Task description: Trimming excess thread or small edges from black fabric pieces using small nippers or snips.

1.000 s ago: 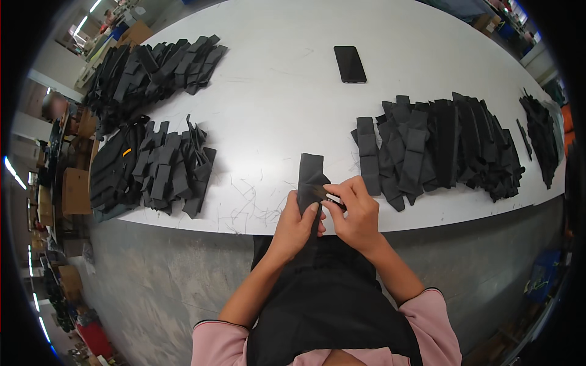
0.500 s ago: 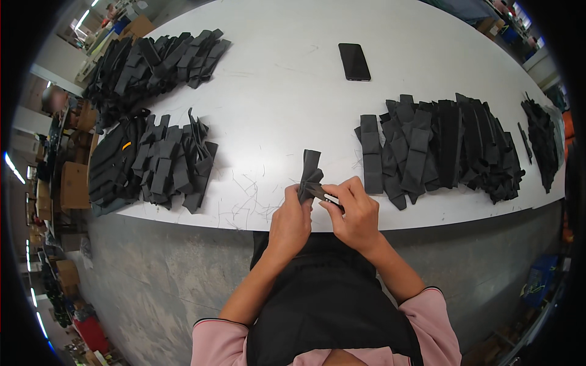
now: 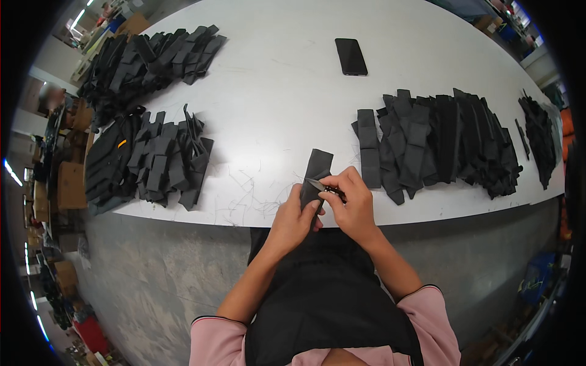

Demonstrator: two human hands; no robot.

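Observation:
My left hand (image 3: 295, 215) is closed around a dark grey fabric strip (image 3: 320, 163) at the table's near edge, thumb on top and fingers beneath. The strip lies fairly flat, its far end pointing away from me. In my right hand (image 3: 353, 204) are small thread snips (image 3: 332, 193), gripped between thumb and fingers. Their pointed metal blades rest on or just over the strip's surface. Whether the blade tips touch the cloth I cannot tell.
Piles of similar strips lie on the white table (image 3: 268, 91): a right pile (image 3: 415, 143), a near-left pile (image 3: 165, 158) and a far-left pile (image 3: 152, 61). A black phone (image 3: 351, 57) lies toward the back. Loose thread ends (image 3: 244, 195) are scattered left of my hands.
The strip, bunched and folded before, is now spread flat. My right hand and the snips have shifted slightly up, with the blades now across the strip's middle.

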